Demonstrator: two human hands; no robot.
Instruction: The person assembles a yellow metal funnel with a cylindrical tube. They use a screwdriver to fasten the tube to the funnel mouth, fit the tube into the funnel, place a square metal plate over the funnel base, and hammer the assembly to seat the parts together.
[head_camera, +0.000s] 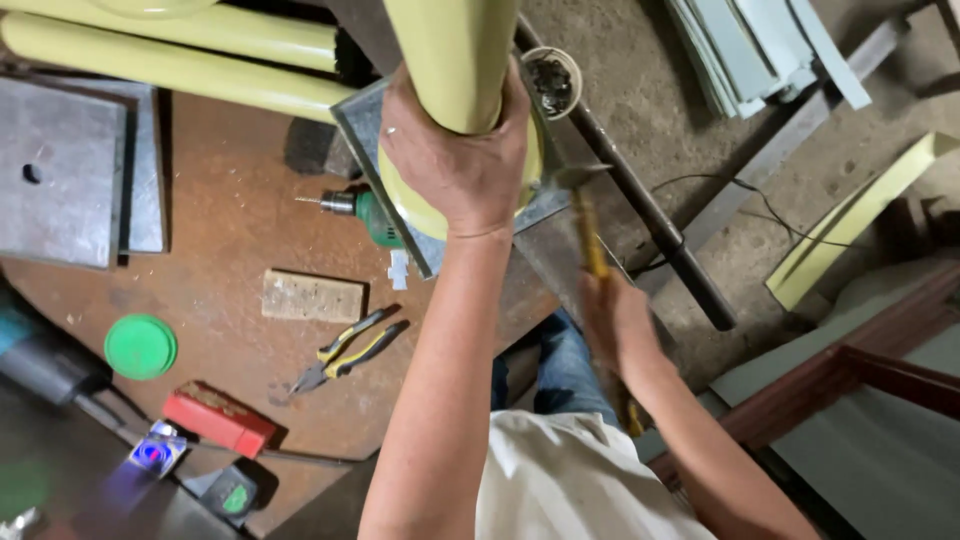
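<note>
A: Item one, left hand (455, 160)?
B: Fingers wrapped round an upright pale yellow pipe (445, 60). The pipe stands on a grey steel plate (365, 135) at the tabletop (230, 230) edge.

A: Right hand (615, 320)?
B: Fingers closed on a yellow-handled hammer (585, 215); its head sits just beside the pipe's base, near the plate's corner.

A: Tabletop stock?
B: Green drill (365, 212) against the plate, pliers (345, 350), pale block (312, 296), green lid (140, 346), red box (218, 418), two yellow pipes (180, 60) lying at the far side, grey plates (65, 180) at left.

A: Floor?
B: Dark bar (650, 220), small tub (552, 80), stacked grey strips (760, 50).
</note>
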